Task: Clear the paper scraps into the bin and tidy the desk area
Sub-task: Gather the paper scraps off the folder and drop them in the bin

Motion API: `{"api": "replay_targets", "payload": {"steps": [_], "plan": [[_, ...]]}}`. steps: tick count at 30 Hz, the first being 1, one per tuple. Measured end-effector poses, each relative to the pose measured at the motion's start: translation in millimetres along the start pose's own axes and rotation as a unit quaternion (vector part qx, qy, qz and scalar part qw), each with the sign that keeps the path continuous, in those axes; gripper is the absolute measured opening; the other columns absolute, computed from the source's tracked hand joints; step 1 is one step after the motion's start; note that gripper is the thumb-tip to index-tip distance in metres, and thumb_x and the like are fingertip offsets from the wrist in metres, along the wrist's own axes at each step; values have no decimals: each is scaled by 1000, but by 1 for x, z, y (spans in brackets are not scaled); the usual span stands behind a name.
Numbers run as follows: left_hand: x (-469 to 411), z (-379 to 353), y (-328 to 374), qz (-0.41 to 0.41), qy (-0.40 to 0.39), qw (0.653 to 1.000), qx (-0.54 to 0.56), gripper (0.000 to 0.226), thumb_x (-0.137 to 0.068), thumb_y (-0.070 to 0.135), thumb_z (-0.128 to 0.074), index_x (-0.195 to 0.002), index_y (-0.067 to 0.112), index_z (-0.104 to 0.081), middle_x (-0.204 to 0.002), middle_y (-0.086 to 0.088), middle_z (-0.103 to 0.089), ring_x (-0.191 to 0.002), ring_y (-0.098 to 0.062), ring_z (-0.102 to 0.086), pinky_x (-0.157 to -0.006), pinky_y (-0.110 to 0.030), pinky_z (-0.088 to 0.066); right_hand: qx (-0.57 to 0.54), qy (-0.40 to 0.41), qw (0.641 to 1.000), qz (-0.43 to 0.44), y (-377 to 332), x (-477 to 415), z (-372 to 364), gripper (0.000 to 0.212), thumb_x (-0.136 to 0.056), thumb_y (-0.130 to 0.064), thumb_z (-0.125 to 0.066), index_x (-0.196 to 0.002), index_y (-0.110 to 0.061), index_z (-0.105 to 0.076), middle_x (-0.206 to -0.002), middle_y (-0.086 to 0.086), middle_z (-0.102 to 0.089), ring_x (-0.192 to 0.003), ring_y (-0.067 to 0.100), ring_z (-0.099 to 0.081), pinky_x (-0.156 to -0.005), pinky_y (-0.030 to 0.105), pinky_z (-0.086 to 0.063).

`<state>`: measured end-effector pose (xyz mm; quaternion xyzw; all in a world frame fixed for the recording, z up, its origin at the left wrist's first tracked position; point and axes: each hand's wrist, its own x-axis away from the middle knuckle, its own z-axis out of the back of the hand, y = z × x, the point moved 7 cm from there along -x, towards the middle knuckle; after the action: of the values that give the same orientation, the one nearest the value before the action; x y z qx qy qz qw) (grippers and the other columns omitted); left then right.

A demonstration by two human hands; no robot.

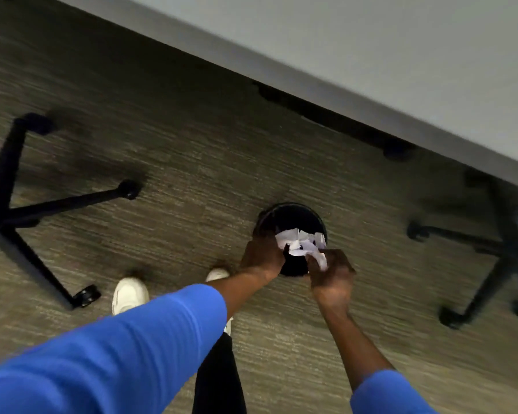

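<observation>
A round black bin (pixel 284 211) stands on the carpet below the desk edge. Both my hands are over its near rim with a bunch of white paper scraps (pixel 299 242) between them. My left hand (pixel 262 256) holds the scraps from the left side. My right hand (pixel 332 273) grips a strip of the paper from the right. The scraps hang over the bin's opening. The view is blurred by motion, so the fingers are hard to make out.
The grey desk top (pixel 401 55) runs diagonally across the upper right. A black office chair base (pixel 15 210) with castors stands at the left, another chair base (pixel 497 252) at the right. My white shoes (pixel 129 294) are on the carpet just behind the bin.
</observation>
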<state>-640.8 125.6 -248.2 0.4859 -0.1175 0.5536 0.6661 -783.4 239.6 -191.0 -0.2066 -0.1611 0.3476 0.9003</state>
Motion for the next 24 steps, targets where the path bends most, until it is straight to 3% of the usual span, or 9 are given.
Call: {"api": "replay_targets", "payload": {"steps": [2,4,6,9,10,13,18,24], "plan": [[-12,-12,-1,-6,5,1000,25,72,-98,19,-66,-164,14,-37,-164,-15,-48,-145,-37,-54,-115,-38,-44,31,-24,999,-29,17,-8,-10,22,-86,-20,-86,-99,-5,-76,-96,20,-71,-84,39,-72,-72,34,-46],[-21,-24,-5,-16,-11,1000,24,80,-99,24,-67,-167,11,-27,-170,-15,-39,-150,-38,-47,-119,-39,-40,38,-65,995,-64,34,-14,-23,31,-86,-26,-86,-112,-12,-78,-107,19,-71,-93,37,-72,-76,30,-47],[-27,-28,-12,-19,-34,999,28,86,-99,29,-68,-168,9,-21,-166,-18,-44,-147,-41,-50,-115,-41,-44,20,-95,992,-83,42,-17,-33,37,-85,-25,-86,-119,-14,-78,-115,17,-71,-99,33,-72,-80,22,-43],[-26,-17,-16,-33,-28,998,37,69,-96,26,-68,-160,18,-42,-150,-14,-63,-135,-39,-62,-103,-39,-51,-19,-94,991,-89,36,-22,-36,32,-84,-21,-86,-115,-16,-80,-113,14,-76,-91,22,-74,-75,9,-44],[-25,-11,-18,-34,-29,999,25,62,-95,25,-67,-154,19,-49,-147,-14,-64,-132,-40,-63,-102,-40,-52,-29,-91,991,-96,33,-23,-36,31,-84,-22,-86,-114,-17,-81,-112,13,-77,-89,20,-74,-75,11,-47],[-22,-1,-28,-13,-66,998,-20,53,-95,29,-69,-145,16,-57,-141,-18,-67,-129,-43,-64,-102,-42,-55,-61,-92,986,-124,25,-26,-38,31,-86,-17,-84,-116,-14,-80,-114,14,-79,-97,28,-78,-84,34,-61],[-15,14,-34,-12,-118,992,-39,36,-96,37,-69,-114,6,-72,-121,-21,-76,-116,-40,-71,-90,-41,-57,-35,-74,991,-102,-1,-28,-39,26,-86,-11,-82,-112,-9,-80,-110,17,-80,-96,35,-79,-83,47,-63],[0,53,-36,-11,-86,995,-50,39,-98,43,-66,-124,15,-72,-132,-13,-74,-124,-37,-68,-100,-39,-57,-22,-87,992,-88,-52,-23,-43,12,-88,-9,-77,-98,-12,-81,-104,12,-81,-91,32,-79,-79,39,-62]]}}
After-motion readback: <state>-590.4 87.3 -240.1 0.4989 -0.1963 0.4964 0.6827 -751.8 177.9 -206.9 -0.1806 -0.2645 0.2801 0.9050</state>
